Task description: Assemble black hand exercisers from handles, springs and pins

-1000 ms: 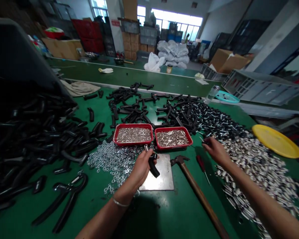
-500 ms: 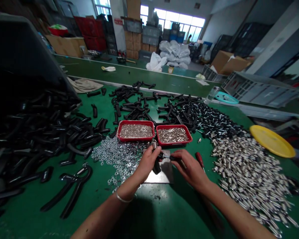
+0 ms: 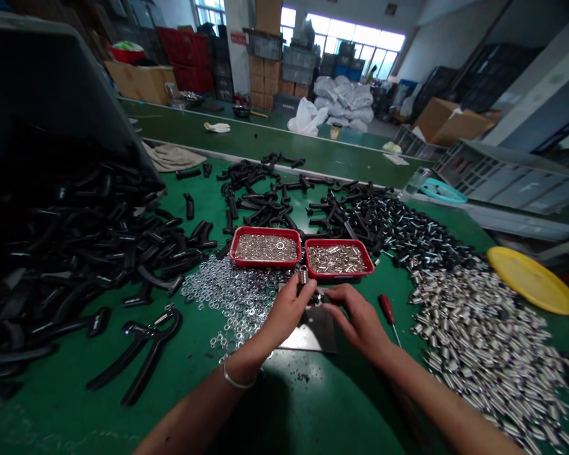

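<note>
My left hand (image 3: 287, 309) is closed around a black part with a metal spring (image 3: 303, 274) at its top. Close against it on the right, my right hand (image 3: 358, 311) pinches a small piece at the black part; my fingers partly hide that piece. Both hands are over a flat metal plate (image 3: 313, 335). Just beyond them stand two red trays, the left tray (image 3: 265, 262) with tiny metal pieces and the right tray (image 3: 340, 275) with small pins. Loose washers (image 3: 237, 297) are spread left of my left hand.
Black handles (image 3: 137, 246) heap up at the left, by an assembled hand grip (image 3: 146, 341). A red screwdriver (image 3: 386, 308) lies right of my right hand. Springs (image 3: 493, 341), black knobs with screws (image 3: 422, 230) and a yellow lid (image 3: 531, 281) fill the right side.
My right hand has moved in against the black part, and the metal shaft that showed between the hands is now mostly hidden. The whole view has shifted slightly.
</note>
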The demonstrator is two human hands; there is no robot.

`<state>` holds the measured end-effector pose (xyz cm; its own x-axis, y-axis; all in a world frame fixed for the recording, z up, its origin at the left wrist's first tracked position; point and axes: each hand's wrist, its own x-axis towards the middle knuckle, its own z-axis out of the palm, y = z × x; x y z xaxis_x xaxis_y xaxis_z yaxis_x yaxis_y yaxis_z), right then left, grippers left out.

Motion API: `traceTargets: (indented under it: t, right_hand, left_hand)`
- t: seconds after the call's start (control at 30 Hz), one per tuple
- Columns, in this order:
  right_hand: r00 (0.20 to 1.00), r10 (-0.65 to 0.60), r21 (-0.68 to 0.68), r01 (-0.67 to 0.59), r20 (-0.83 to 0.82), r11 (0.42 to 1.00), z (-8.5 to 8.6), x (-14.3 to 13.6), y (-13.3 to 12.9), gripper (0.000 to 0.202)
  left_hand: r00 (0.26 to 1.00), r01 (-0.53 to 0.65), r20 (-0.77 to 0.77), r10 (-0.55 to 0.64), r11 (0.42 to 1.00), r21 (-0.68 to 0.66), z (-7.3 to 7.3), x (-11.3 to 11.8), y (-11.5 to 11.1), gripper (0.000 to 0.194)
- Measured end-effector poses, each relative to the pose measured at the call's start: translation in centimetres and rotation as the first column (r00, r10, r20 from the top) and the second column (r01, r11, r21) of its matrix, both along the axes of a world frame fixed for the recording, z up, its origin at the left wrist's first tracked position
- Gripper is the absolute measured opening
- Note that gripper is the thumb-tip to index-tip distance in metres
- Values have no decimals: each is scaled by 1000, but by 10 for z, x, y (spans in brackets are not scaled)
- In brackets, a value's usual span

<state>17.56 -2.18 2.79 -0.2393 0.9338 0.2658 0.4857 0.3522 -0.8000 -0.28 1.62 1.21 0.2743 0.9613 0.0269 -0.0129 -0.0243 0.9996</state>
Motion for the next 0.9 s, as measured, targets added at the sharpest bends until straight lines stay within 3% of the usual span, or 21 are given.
traceTargets:
  t: [0.07,0.13,0.17,0.3,0.4,0.47,0.57,0.63,0.67,0.73,0.83,0.87,0.9]
  right_hand:
    - [957,-77,-336,-22,-279,942,-2,-9,2,20]
    - [881,-165,-532,-110,-443,839,-5,-19,3,24]
    - [861,-191,-557,-123,-472,821,-8,-22,3,26]
    - [857,-197,-528,-99,-476,844,-14,-26,2,32]
    - [912,-103,-598,-171,-396,783,-14,-23,0,28]
    - [979,-40,-559,-80,-199,826,-13,-20,-1,26]
    - [983,-60,-237,101,173,966,-12,-19,-2,26]
    - [959,-93,-97,122,267,988,-14,-21,-2,32]
    - [966,-90,-117,121,242,986,-16,-23,-2,36]
    - [997,-40,-328,61,69,943,-19,-27,-2,52]
    - [965,64,-666,-222,-253,712,-21,-28,-2,77]
    - [958,86,-690,-257,-272,676,-21,-26,-1,77]
    - [970,95,-669,-224,-225,709,-20,-23,0,73]
  left_hand:
    - [995,-35,-93,41,997,65,-6,1,1,22]
    - [977,-69,-192,90,991,116,-13,1,3,21]
    - [966,-81,-233,115,985,150,-17,1,4,21]
    - [940,-60,-309,147,960,273,-21,-2,8,23]
    - [931,-7,-345,120,950,311,-19,-5,12,22]
    - [929,12,-353,109,946,324,-18,-5,12,20]
    - [941,-15,-318,114,954,299,-17,-1,9,21]
    - [944,-54,-300,138,961,273,-18,1,6,20]
    - [940,-74,-303,158,959,272,-19,2,5,20]
    - [925,-98,-323,200,947,305,-20,2,3,20]
    - [914,-59,-355,195,931,360,-23,0,5,21]
    - [917,-46,-356,180,934,354,-24,-1,6,22]
    - [923,-40,-349,163,942,333,-25,-2,8,22]
